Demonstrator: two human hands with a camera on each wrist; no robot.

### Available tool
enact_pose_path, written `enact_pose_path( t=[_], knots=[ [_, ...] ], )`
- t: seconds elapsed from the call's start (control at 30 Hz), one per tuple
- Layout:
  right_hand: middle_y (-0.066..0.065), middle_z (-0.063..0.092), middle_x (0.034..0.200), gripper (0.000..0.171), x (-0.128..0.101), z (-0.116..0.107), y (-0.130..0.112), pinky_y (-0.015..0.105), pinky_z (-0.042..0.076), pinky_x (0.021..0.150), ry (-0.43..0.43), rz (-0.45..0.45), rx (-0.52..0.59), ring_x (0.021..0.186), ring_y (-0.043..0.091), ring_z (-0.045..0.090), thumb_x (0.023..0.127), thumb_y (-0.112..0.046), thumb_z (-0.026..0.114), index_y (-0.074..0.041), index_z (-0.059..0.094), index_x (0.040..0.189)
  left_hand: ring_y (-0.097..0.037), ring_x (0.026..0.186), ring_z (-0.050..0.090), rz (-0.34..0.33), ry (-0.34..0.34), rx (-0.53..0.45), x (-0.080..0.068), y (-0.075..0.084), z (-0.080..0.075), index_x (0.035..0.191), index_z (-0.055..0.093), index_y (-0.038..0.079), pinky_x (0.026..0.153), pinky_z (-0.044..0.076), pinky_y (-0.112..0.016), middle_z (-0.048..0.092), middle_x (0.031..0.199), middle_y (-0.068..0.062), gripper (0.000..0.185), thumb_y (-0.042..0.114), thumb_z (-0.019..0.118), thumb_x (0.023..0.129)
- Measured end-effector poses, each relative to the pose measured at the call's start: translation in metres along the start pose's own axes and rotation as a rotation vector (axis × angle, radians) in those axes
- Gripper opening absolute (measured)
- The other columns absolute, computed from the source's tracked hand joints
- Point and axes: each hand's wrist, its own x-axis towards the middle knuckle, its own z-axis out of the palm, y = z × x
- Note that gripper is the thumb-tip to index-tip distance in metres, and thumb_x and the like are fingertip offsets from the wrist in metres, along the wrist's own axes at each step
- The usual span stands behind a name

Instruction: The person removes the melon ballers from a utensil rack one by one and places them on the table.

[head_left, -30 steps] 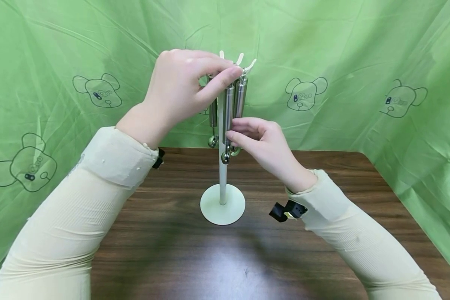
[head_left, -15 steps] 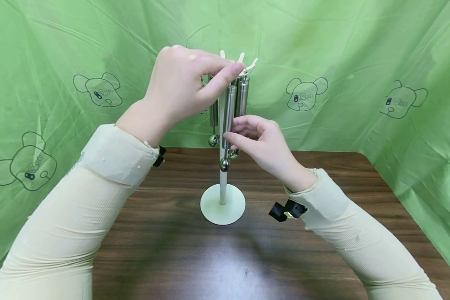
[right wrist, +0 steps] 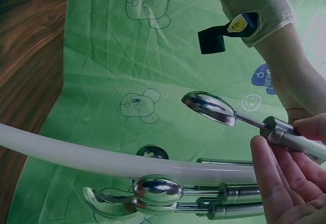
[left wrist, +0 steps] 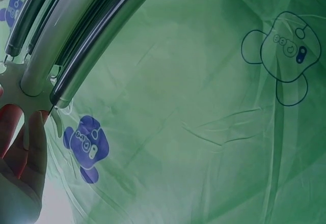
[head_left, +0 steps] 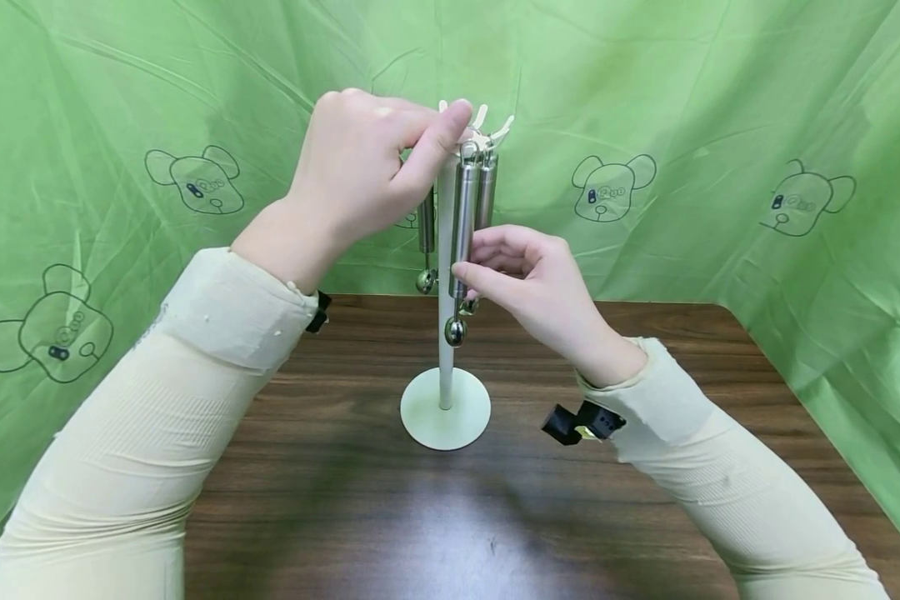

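Observation:
A white utensil rack (head_left: 446, 354) stands upright, with several metal spoons hanging around its hooked top. My left hand (head_left: 367, 158) is at that top, its thumb raised beside the hooks. In the left wrist view its fingers (left wrist: 36, 142) grip the edge of the hook plate (left wrist: 18, 89). My right hand (head_left: 536, 267) pinches the lower handle of the front spoon (head_left: 462, 217) between thumb and fingers. This spoon's wire loop is up at the hooks; whether it sits on one is unclear. Its shiny bowl (right wrist: 211, 108) points down, apart from the other spoons (right wrist: 158, 189).
The rack's round base (head_left: 446, 421) rests on a dark wooden table (head_left: 330, 500). Green cloth (head_left: 645, 75) with printed bear heads encloses the back and sides. A black camera mount (head_left: 583, 421) sits at the right wrist.
The front spoon has swung slightly, its bowl lower and its top further right. My left thumb has lifted, uncovering the spoon's loop. My right hand has shifted slightly with the spoon.

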Motion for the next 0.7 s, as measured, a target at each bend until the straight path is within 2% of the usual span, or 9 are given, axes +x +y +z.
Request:
enact_pose_path(
  t=[0.1,0.13,0.3,0.5,0.7],
  knots=[
    [0.004,0.069,0.088,0.023,-0.001,-0.001,-0.002,0.033,0.054,0.067,0.001,-0.007,0.004,0.074,0.023,0.065,0.081,-0.007,0.068,0.0,0.064,0.103,-0.016,0.045,0.03,-0.005,-0.001,0.007,0.0,0.0,0.0,0.049,0.035,0.013,0.045,0.021,-0.027,0.044,0.047,-0.001,0.05,0.027,0.041,0.096],
    [0.004,0.069,0.088,0.023,-0.002,-0.002,-0.002,0.034,0.054,0.067,0.002,-0.014,0.012,0.073,0.023,0.065,0.081,-0.006,0.068,0.0,0.064,0.103,-0.015,0.044,0.031,-0.006,0.0,0.007,0.0,0.0,0.0,0.048,0.038,0.013,0.045,0.021,-0.027,0.048,0.048,-0.001,0.05,0.027,0.041,0.096],
    [0.006,0.069,0.088,0.023,-0.008,-0.003,-0.004,0.038,0.055,0.069,0.001,-0.044,0.061,0.073,0.022,0.066,0.08,-0.003,0.068,0.001,0.065,0.102,-0.015,0.044,0.031,-0.005,0.008,0.005,0.0,0.0,0.0,0.048,0.04,0.012,0.044,0.022,-0.026,0.051,0.048,0.0,0.05,0.027,0.041,0.096],
    [0.005,0.07,0.088,0.025,-0.018,-0.006,-0.005,0.038,0.055,0.069,-0.004,-0.047,0.097,0.074,0.023,0.066,0.079,-0.002,0.068,0.006,0.063,0.103,-0.014,0.045,0.03,0.012,0.025,-0.002,-0.001,0.0,0.001,0.049,0.04,0.012,0.045,0.02,-0.026,0.047,0.048,0.0,0.049,0.027,0.043,0.095],
    [0.004,0.07,0.087,0.026,-0.03,-0.009,0.004,0.037,0.056,0.067,0.036,-0.011,0.095,0.071,0.022,0.066,0.078,0.001,0.068,0.007,0.063,0.103,-0.014,0.046,0.03,0.016,0.035,-0.005,-0.001,0.0,0.003,0.05,0.04,0.012,0.045,0.021,-0.025,0.045,0.049,0.0,0.048,0.028,0.043,0.095]
  ],
)
